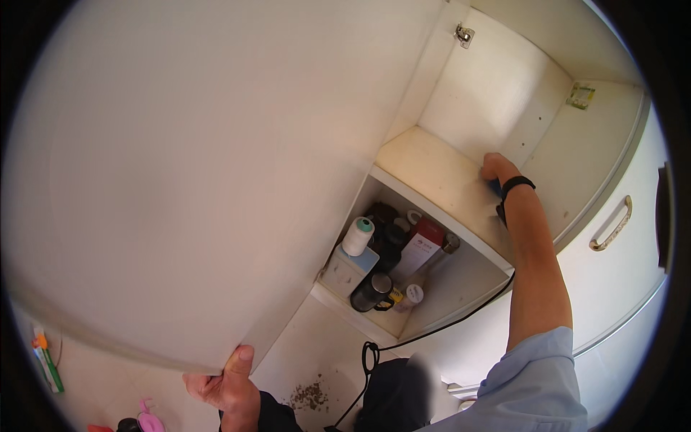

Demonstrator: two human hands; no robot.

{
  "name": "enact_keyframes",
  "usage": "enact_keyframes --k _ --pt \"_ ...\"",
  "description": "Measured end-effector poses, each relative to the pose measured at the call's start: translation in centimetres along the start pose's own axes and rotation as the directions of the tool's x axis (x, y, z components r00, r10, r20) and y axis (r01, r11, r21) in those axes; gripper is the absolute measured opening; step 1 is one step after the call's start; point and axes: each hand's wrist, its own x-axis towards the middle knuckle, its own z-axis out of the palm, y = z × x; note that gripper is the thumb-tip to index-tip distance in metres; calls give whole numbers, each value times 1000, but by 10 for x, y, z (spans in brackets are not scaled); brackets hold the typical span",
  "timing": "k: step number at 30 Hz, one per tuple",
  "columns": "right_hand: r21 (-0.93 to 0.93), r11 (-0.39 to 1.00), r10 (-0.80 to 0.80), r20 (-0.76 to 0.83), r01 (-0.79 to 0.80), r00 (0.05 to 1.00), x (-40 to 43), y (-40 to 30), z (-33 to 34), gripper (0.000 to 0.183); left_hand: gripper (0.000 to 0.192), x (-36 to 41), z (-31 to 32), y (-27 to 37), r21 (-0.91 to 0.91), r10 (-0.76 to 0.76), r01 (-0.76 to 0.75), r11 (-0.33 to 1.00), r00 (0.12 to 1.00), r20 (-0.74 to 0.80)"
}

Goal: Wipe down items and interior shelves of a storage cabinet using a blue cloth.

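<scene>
My left hand [232,380] grips the lower edge of a large white cabinet door [205,189], thumb on its face and fingers behind it. The door stands wide and fills the left of the view. My right hand [498,166], with a black band at the wrist, reaches onto the upper cabinet shelf [432,167] near the right wall. Part of a dark blue thing [494,187] shows under that hand; its kind is hidden. In the lower compartment are a cone of white thread [358,237] on a box, a dark lidded mug [371,291] and a red and white box [418,251].
A black cable [459,322] runs from the cabinet's edge down to the floor. Dirt crumbs [309,397] lie on the floor beside my dark trouser leg. A drawer or door handle [611,224] sticks out at the right. A pink item [151,422] is at bottom left.
</scene>
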Motion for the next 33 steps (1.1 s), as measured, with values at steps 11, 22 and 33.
enact_keyframes --k 11,22,33 --pt "321 851 -417 -70 416 906 57 -142 -47 51 16 -9 -19 -21 83 44 -38 996 997 -70" --pt "192 877 -454 27 441 891 51 -114 -50 46 29 -6 -18 -18 49 -8 9 999 1000 -15" --pt "110 972 -217 100 205 971 14 -32 -27 39 27 -7 -12 -8 46 -20 17 999 999 47"
